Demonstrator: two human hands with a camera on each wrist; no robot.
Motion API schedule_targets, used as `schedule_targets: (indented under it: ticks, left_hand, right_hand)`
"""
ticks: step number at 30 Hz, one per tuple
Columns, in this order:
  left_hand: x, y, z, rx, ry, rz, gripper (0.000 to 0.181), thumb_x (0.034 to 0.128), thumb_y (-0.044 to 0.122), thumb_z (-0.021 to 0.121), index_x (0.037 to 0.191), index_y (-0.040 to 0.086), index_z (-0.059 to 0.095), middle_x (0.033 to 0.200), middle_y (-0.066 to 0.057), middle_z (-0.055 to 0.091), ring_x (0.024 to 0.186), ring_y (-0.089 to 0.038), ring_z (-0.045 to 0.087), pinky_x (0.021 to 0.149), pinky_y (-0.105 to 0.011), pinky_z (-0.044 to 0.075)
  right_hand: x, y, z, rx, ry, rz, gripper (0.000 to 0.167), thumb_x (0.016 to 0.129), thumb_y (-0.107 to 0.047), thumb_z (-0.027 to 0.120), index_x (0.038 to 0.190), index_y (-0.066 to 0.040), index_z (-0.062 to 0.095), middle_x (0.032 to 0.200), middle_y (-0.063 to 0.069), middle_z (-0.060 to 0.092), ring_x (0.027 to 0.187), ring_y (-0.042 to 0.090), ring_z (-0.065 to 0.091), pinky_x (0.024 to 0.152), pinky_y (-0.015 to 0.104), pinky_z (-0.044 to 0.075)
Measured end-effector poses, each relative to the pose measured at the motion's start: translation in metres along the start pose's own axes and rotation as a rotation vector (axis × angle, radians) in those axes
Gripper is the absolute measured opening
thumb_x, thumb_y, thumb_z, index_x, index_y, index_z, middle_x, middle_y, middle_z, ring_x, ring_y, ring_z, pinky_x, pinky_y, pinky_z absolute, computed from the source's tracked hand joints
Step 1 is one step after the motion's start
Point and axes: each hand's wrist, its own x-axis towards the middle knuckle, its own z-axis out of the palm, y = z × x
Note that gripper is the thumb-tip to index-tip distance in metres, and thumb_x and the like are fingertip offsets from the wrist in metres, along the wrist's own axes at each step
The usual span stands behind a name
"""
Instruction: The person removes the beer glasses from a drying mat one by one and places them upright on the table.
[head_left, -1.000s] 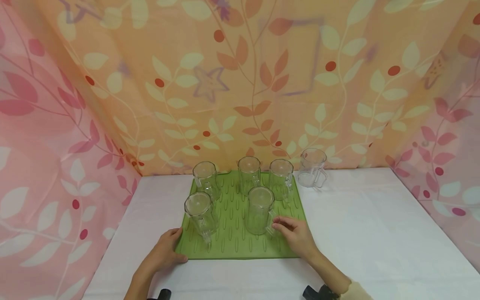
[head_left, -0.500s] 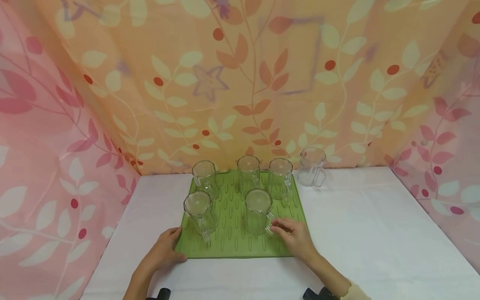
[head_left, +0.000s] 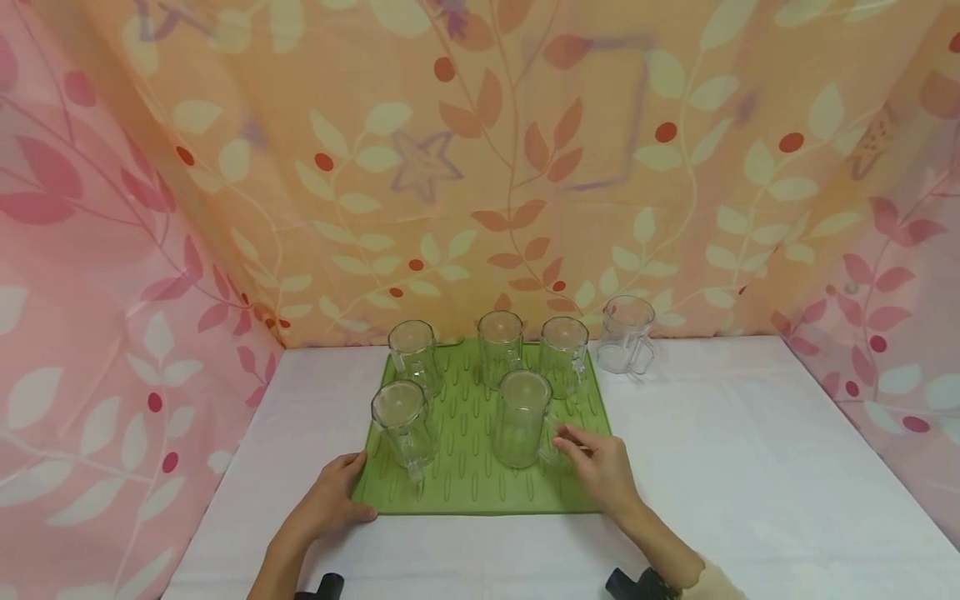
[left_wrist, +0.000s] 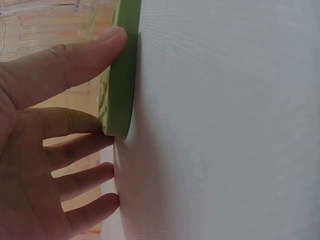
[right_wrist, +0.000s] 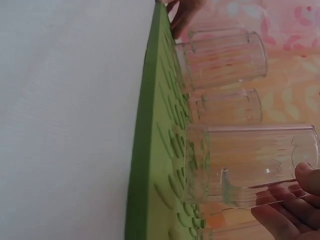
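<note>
A green ribbed mat (head_left: 480, 497) lies on the table. My left hand (head_left: 330, 498) rests at its front left corner; in the left wrist view the thumb of that hand (left_wrist: 45, 90) touches the front edge, the other fingers nearly straight. At the mat's front right stands a glass mug (head_left: 519, 425), seemingly upside down, its handle pinched by my right hand (head_left: 606, 471). In the right wrist view, thumb and fingertips of the hand (right_wrist: 295, 205) meet the handle of this mug (right_wrist: 240, 150) near its far end from the mat.
Another mug (head_left: 405, 429) stands front left on the mat. Along the back are a left mug (head_left: 415, 358), a middle mug (head_left: 500, 350) and a right mug (head_left: 564, 358). Off the mat, at the back right, a mug (head_left: 626, 333) stands upright on the white table (head_left: 735, 450). Patterned cloth (head_left: 480, 208) hangs behind.
The held mug shifted slightly left, then back right, and its handle now points a little more to the right. My right hand moved with it. My left hand kept its place on the mat.
</note>
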Motion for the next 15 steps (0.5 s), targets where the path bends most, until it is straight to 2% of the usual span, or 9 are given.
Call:
schedule_targets:
  ticks: [9,15]
  left_hand:
    - [0.0,0.001,0.0,0.002,-0.007,-0.003,0.097,0.064,0.018,0.089,0.141,-0.013,0.039,0.144,-0.029,0.043,0.134,-0.051,0.036,0.109,-0.064,0.033]
    - [-0.001,0.002,-0.002,0.002,-0.01,-0.003,0.097,0.0638,0.017,0.089,0.141,-0.013,0.039,0.143,-0.03,0.043,0.134,-0.052,0.036,0.109,-0.064,0.033]
  right_hand:
    - [0.01,-0.001,-0.013,0.002,0.013,-0.002,0.014,0.082,0.003,0.072,0.095,0.008,0.074,0.085,0.015,0.076,0.072,0.016,0.073,0.057,0.014,0.055]
    - [0.019,-0.005,-0.025,-0.035,0.008,-0.079,0.012,0.082,0.005,0.071,0.093,0.007,0.074,0.083,0.014,0.075,0.073,0.006,0.07,0.058,0.012,0.055]
